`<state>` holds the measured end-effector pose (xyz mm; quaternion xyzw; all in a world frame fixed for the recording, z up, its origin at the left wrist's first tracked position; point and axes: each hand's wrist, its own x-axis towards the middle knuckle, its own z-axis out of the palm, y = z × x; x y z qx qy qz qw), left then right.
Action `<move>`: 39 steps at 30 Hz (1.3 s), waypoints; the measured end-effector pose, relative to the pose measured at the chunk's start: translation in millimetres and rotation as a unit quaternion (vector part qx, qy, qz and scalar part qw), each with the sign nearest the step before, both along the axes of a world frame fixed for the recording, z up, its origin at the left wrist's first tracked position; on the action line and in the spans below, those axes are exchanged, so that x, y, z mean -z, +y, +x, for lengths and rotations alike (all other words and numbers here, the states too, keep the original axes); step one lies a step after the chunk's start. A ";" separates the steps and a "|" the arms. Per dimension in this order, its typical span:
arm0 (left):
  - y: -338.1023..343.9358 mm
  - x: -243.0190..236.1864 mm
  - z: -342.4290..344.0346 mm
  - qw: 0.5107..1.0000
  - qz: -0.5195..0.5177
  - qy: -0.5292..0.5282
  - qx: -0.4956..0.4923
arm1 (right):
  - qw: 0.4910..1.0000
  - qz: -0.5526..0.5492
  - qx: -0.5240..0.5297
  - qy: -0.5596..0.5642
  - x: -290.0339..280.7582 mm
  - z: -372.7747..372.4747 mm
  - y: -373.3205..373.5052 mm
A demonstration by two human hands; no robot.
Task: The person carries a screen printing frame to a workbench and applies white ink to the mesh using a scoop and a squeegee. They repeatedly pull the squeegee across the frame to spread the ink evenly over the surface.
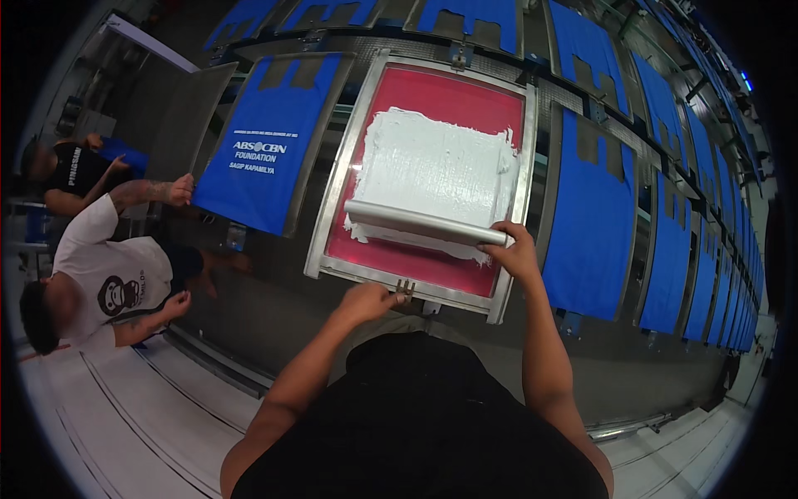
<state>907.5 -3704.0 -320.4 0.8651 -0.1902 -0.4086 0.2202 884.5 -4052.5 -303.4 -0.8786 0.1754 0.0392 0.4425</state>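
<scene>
In front of me lies a screen-printing frame (331, 195) with a metal rim and red mesh (416, 86). Thick white ink (440, 162) is spread over the middle of the mesh. A long metal squeegee (424, 221) rests across the near part of the ink, slightly tilted down to the right. My right hand (517, 252) is closed on the squeegee's right end. At the frame's near edge, my left hand (367, 303) is closed on a small metal bracket (405, 289); its fingertips are partly hidden.
Left of the frame, a blue fabric panel (264, 187) with white print lies on a pallet. More blue panels (588, 241) stretch along the right and the far side. A person in a white shirt (125, 274) touches the printed panel; another in black (75, 176) handles blue fabric behind.
</scene>
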 end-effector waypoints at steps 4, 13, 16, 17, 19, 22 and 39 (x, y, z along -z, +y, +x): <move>43.3 -15.6 94.3 0.918 -0.082 -0.235 -0.309 | 0.988 0.139 0.067 0.001 12.9 15.9 -11.6; 65.7 28.0 121.1 0.904 -0.176 -0.122 -0.370 | 0.971 0.182 0.151 0.029 2.4 12.6 -25.5; 37.8 3.5 90.2 0.899 -0.231 -0.144 -0.344 | 0.973 0.166 0.162 0.011 -48.9 -24.3 -48.4; 18.0 -3.9 80.9 0.917 -0.207 -0.101 -0.326 | 0.973 0.131 0.189 0.022 -63.6 -45.8 -68.1; -29.3 0.1 58.7 0.890 -0.317 -0.085 -0.316 | 0.969 0.104 0.222 0.019 -106.0 -83.6 -99.5; -89.0 -18.4 38.4 0.883 -0.381 -0.071 -0.265 | 0.964 0.072 0.255 -0.003 -148.1 -147.0 -133.6; -162.2 -6.0 -8.6 0.890 -0.307 -0.132 -0.312 | 0.972 0.126 0.194 -0.033 -90.0 -166.5 -225.8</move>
